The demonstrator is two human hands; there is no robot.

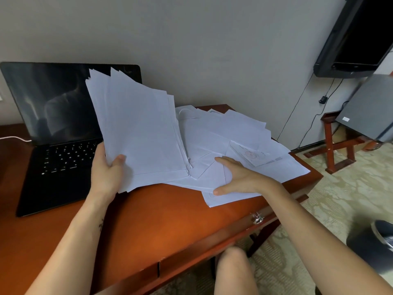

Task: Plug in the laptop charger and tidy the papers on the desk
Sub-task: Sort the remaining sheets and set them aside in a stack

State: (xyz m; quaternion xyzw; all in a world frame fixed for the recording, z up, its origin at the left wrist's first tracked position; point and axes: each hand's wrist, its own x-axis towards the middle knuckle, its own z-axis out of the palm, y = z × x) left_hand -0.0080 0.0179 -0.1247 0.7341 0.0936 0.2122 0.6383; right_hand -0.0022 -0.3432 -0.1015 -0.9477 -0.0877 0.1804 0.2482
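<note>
Reddish wooden desk (165,213): open black laptop (61,167) at left, loose white papers (244,141) spread at right

White key legends glow on the laptop (63,158) at the left side of the desk (170,220). A row of Q, W, E, R, T is just legible, with A, S, D, F, G under it and Z, X, C below that. Near the right edge, one sheet (255,156) carries a round red stamp and lines of print, all too small to read. Off the desk, a white label (346,119) sits on a grey cabinet (370,107), unreadable too.
</note>
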